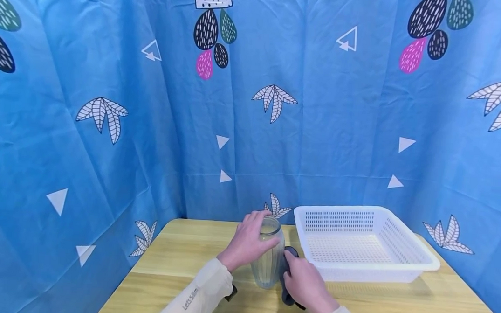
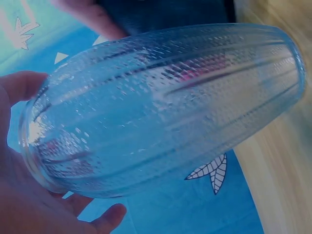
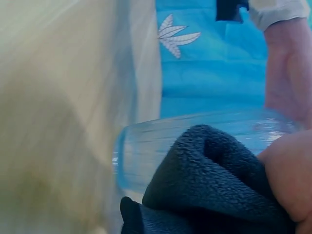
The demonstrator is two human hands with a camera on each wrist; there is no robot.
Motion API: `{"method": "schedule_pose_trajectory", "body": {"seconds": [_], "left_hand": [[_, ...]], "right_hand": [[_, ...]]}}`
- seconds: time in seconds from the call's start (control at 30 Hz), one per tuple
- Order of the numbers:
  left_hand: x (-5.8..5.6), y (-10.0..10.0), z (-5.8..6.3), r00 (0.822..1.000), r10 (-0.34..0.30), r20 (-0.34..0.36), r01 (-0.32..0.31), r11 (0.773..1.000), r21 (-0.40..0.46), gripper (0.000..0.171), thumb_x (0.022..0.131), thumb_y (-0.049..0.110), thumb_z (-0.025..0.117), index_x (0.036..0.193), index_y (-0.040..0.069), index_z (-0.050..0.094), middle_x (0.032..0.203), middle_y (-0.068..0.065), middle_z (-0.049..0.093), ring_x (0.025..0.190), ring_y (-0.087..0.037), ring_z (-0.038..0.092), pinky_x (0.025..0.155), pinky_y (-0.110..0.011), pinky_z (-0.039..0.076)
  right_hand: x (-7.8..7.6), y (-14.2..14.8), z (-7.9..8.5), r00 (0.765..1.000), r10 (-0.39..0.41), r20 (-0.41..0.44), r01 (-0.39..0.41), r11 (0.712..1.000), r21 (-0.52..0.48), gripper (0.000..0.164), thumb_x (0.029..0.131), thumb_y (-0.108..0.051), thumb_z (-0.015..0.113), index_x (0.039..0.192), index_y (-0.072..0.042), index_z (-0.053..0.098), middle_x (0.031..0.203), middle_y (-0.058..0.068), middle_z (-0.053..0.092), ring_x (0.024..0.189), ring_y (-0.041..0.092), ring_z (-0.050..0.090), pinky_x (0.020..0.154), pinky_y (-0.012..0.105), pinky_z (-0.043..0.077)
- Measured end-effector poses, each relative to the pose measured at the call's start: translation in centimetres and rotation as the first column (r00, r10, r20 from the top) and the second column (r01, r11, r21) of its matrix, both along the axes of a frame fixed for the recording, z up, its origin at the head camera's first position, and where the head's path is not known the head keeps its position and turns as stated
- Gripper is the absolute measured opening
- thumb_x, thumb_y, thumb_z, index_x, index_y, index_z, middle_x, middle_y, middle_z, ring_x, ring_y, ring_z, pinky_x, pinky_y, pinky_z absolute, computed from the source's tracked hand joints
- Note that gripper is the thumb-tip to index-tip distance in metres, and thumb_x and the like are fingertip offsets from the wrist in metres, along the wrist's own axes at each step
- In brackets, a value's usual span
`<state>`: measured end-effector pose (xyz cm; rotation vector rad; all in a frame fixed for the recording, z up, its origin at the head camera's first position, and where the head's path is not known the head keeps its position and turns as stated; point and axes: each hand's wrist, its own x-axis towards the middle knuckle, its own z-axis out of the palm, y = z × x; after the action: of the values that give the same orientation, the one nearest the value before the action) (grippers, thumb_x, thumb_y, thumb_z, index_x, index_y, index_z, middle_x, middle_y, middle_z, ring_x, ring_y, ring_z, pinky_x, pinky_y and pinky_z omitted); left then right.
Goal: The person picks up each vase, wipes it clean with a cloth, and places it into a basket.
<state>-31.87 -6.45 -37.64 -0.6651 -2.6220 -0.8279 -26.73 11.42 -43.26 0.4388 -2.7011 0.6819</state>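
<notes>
A clear ribbed glass vase [image 1: 266, 264] stands on the wooden table, tilted slightly if at all. Around its neck and rim my left hand [image 1: 249, 238] curls, with the thumb across the near side. My right hand [image 1: 305, 280] grips a dark grey fluffy cloth [image 1: 288, 270] against the vase's right side. The right wrist view shows the bunched cloth [image 3: 204, 180] in front of the glass, partly hiding it. In the left wrist view the vase [image 2: 161, 112] fills most of the picture, its textured wall see-through.
To the right of the hands sits a white perforated plastic basket [image 1: 363, 264] on the wooden table [image 1: 178, 265]. A blue patterned curtain [image 1: 267, 148] hangs behind the table and along its sides.
</notes>
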Motion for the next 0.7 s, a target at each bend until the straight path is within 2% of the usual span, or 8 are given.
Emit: {"method": "schedule_pose_trajectory", "body": {"seconds": [0.13,0.23,0.3,0.37,0.4,0.43,0.5,0.7], "left_hand": [[0.2,-0.1,0.5,1.000,-0.014,0.015,0.014,1.000,0.005,0.069,0.088,0.041,0.069,0.149,0.019,0.044,0.150,-0.001,0.047,0.140,-0.028,0.040,0.110,-0.055,0.035],[0.2,-0.1,0.7,1.000,-0.018,0.024,0.018,1.000,0.007,0.072,0.084,0.037,0.072,0.148,0.019,0.045,0.151,0.001,0.048,0.140,-0.029,0.039,0.109,-0.056,0.035],[0.1,-0.2,0.7,1.000,-0.022,0.020,0.022,1.000,0.003,0.072,0.082,0.036,0.073,0.147,0.018,0.046,0.150,0.001,0.049,0.140,-0.030,0.040,0.107,-0.057,0.036],[0.0,-0.2,0.7,1.000,-0.028,0.009,0.028,1.000,-0.007,0.072,0.081,0.035,0.073,0.146,0.019,0.048,0.148,0.002,0.051,0.139,-0.030,0.041,0.106,-0.057,0.037],[-0.1,-0.2,0.7,0.999,-0.033,0.003,0.033,0.999,-0.009,0.072,0.080,0.036,0.073,0.146,0.019,0.048,0.147,0.002,0.052,0.138,-0.030,0.041,0.105,-0.057,0.037],[-0.2,-0.2,0.7,0.999,-0.038,-0.001,0.038,0.999,-0.012,0.072,0.080,0.035,0.073,0.145,0.019,0.049,0.145,0.002,0.052,0.137,-0.030,0.042,0.103,-0.057,0.037],[-0.3,-0.2,0.6,0.999,-0.045,-0.004,0.045,0.999,-0.015,0.071,0.080,0.035,0.073,0.145,0.021,0.049,0.143,0.003,0.053,0.136,-0.030,0.043,0.102,-0.055,0.038],[-0.6,-0.3,0.5,0.999,-0.054,0.002,0.054,0.998,-0.014,0.069,0.080,0.035,0.071,0.144,0.022,0.049,0.142,0.004,0.053,0.133,-0.029,0.044,0.100,-0.054,0.038]], "right_hand": [[0.6,-0.2,1.6,0.997,-0.027,-0.070,0.025,1.000,-0.018,0.049,0.085,-0.008,0.067,0.133,0.003,0.061,0.090,0.015,0.072,0.068,0.019,0.065,0.061,0.037,0.052],[1.0,-0.2,2.7,0.982,-0.035,-0.188,0.033,0.999,-0.014,0.051,0.084,-0.007,0.068,0.133,0.001,0.061,0.092,0.013,0.073,0.072,0.021,0.067,0.063,0.038,0.053],[1.2,-0.2,3.2,0.954,-0.028,-0.299,0.029,1.000,-0.003,0.052,0.082,-0.004,0.069,0.133,0.000,0.061,0.095,0.013,0.073,0.076,0.024,0.069,0.064,0.040,0.054],[1.4,-0.3,3.7,0.914,-0.018,-0.404,0.024,1.000,0.010,0.055,0.079,-0.002,0.071,0.133,-0.001,0.062,0.097,0.013,0.074,0.079,0.027,0.070,0.063,0.042,0.054],[1.4,-0.3,3.9,0.896,-0.013,-0.444,0.023,1.000,0.019,0.055,0.078,-0.001,0.071,0.133,-0.001,0.062,0.098,0.013,0.073,0.080,0.028,0.070,0.063,0.043,0.054],[1.4,-0.4,4.1,0.887,-0.010,-0.462,0.023,0.999,0.023,0.056,0.077,0.000,0.071,0.133,-0.002,0.062,0.098,0.014,0.073,0.080,0.029,0.070,0.063,0.043,0.054],[1.3,-0.5,4.1,0.889,-0.010,-0.458,0.029,0.999,0.036,0.057,0.077,0.000,0.071,0.134,-0.003,0.062,0.098,0.015,0.071,0.081,0.031,0.070,0.063,0.045,0.055],[0.6,-0.7,3.7,0.948,-0.020,-0.319,0.040,0.998,0.056,0.063,0.079,-0.001,0.070,0.141,-0.006,0.057,0.090,0.015,0.067,0.070,0.027,0.065,0.059,0.042,0.052]]}}
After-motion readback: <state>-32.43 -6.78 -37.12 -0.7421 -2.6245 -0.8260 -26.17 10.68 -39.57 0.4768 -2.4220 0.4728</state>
